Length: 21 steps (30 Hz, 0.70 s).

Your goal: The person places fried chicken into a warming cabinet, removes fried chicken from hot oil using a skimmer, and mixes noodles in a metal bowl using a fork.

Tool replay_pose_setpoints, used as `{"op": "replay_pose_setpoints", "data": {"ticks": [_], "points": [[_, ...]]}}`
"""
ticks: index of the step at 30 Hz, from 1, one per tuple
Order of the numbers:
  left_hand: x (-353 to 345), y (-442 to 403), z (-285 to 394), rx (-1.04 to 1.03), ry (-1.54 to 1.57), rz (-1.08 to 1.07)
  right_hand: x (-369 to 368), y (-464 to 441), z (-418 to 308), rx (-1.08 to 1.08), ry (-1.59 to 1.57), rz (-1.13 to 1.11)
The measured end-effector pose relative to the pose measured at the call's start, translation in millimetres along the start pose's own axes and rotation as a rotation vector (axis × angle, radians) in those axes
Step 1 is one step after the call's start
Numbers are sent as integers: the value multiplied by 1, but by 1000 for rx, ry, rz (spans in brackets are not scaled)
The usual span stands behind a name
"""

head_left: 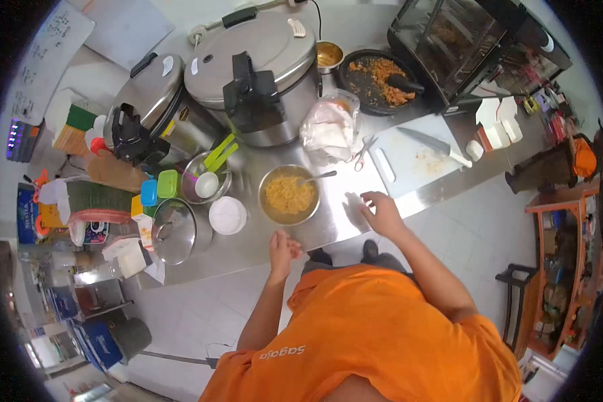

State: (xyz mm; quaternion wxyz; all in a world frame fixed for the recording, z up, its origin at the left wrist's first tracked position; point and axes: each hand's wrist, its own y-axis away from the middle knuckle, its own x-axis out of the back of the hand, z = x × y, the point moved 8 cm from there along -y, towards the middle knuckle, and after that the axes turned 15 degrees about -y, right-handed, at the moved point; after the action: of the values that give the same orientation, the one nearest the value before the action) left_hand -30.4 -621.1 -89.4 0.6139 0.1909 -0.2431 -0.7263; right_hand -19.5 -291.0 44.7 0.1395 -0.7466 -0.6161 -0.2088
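A steel bowl (pixel 264 207) of yellow, crumbly food (pixel 291 195) stands on the metal counter, a spoon (pixel 320 177) leaning on its right rim. My left hand (pixel 285 249) hovers at the counter's front edge just below the bowl, fingers loosely bent and nothing visible in them. To the right of the bowl, my right hand (pixel 383 213) is over the counter edge with thumb and fingers apart, holding nothing. Scissors (pixel 363 154) lie above it, beside a white cutting board (pixel 419 155) bearing a knife (pixel 425 139). A plastic bag with pale contents (pixel 329 128) sits behind the bowl.
Two large cookers (pixel 264 57) (pixel 151 100) stand at the back. Right of them are a stone mortar (pixel 355 94) with orange-brown food and a glass display case (pixel 449 40). A white round container (pixel 228 216) and a glass lid (pixel 174 234) are on the left.
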Motion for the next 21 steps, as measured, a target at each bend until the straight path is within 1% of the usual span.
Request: {"op": "replay_pose_setpoints", "data": {"ticks": [3,4,6,7,10,11,14,15,17,18,19,20,21], "points": [[-24,21,-24,34,-40,-19,52,20,-45,-70,-303,-50],[-37,31,-27,56,-56,-23,64,20,-49,-13,-312,-70],[-61,61,-25,22,-4,45,86,24,-50,96,-328,-119],[-74,76,-24,6,23,81,90,23,-43,106,-303,-173],[-98,126,-38,-127,-1,183,74,32,-6,98,-264,-328],[-100,138,-54,-72,-3,142,59,41,-2,108,-298,-412],[-86,181,-89,-96,-328,238,15,91,-12,153,-358,-680],[-69,196,-118,-28,-346,303,2,110,-23,179,-365,-771],[-26,245,-199,215,-431,526,-21,145,-31,235,-310,-991],[-3,264,-316,378,-552,474,-34,160,-28,268,-251,-1108],[16,287,-417,540,-683,394,-46,172,-16,332,-215,-1145],[26,316,-480,690,-806,289,-55,182,-2,398,-185,-1171],[-1,361,-498,761,-816,139,-60,189,14,363,-116,-1200]]}}
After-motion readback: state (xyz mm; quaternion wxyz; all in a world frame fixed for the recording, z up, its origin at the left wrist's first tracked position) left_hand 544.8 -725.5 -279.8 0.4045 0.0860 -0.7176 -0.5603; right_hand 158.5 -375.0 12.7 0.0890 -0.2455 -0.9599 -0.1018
